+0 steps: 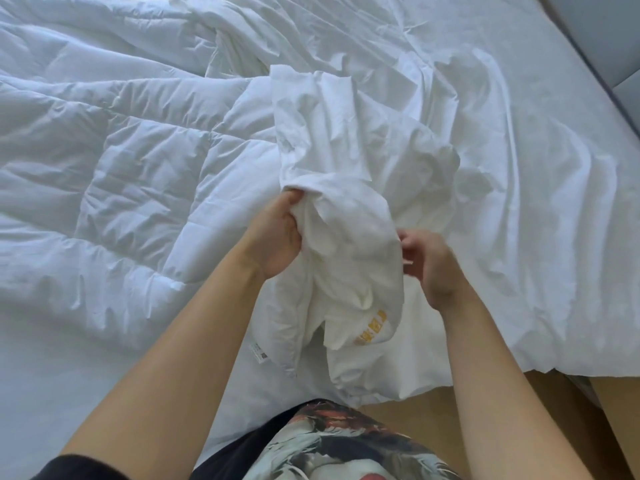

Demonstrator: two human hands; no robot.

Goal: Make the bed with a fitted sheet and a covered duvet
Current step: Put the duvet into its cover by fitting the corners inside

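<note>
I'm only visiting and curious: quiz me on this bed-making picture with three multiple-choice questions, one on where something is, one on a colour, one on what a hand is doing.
1. Where does the quilted duvet lie?
A. on the left part of the bed
B. on the floor
C. over a chair

2. What colour is the print on the bunched cloth?
A. blue
B. yellow-orange
C. green

3. What is the left hand doing?
A. lying flat on the bed
B. hanging empty
C. gripping the bunched cloth

Answers:
1 A, its stitched squares spread across the bed's left.
2 B, yellow-orange marks show near the cloth's lower edge.
3 C, its fingers curl round a fold of the cloth.
</note>
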